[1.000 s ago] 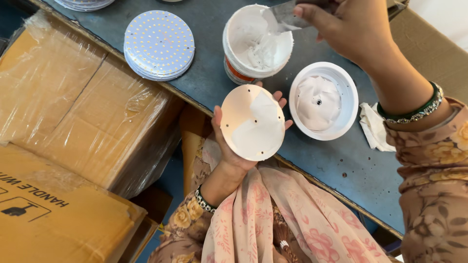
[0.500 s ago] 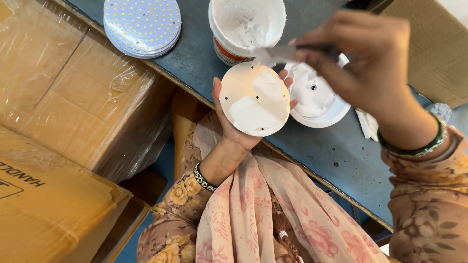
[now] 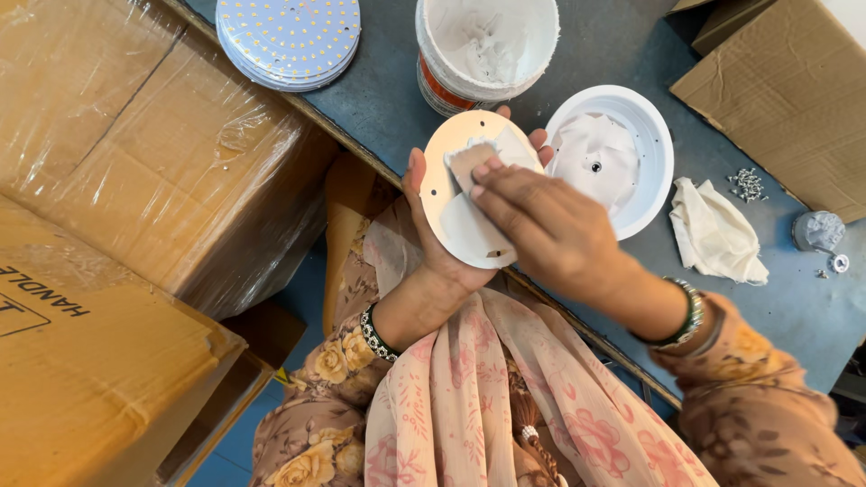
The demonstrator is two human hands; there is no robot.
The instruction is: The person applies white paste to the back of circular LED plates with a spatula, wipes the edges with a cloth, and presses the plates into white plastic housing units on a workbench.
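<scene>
White paste coats the small flat tan spreader (image 3: 467,164) pinched between the fingers (image 3: 492,180) of the right hand (image 3: 550,236), which are closed on it and press its blade flat against a round, thin, pale metal disc (image 3: 469,225). Smears of the paste lie across the upper and middle face of this disc; small holes show near its rim. Left hand (image 3: 433,243) lies beneath the disc, palm up, fingers spread wide and cupping its edge, fingertips showing past the far rim; the disc is held just above the near edge of the tabletop (image 3: 622,54), over the person's lap. Both wrists carry beaded bangles; the sleeves and scarf are floral cloth.

Just beyond the disc stands a white round plastic tub (image 3: 487,50) of thick, lumpy white paste. Beside it to the right sits a shallow white round plastic housing (image 3: 654,144), its inner floor smeared with paste. Further right lie a crumpled cream cloth (image 3: 717,230) and a small heap of silver screws (image 3: 747,183). At far left on the grey-blue tabletop rests a stack of round white boards studded with yellow dots (image 3: 289,36). Film-wrapped brown cardboard cartons (image 3: 153,153) fill the left side.
</scene>
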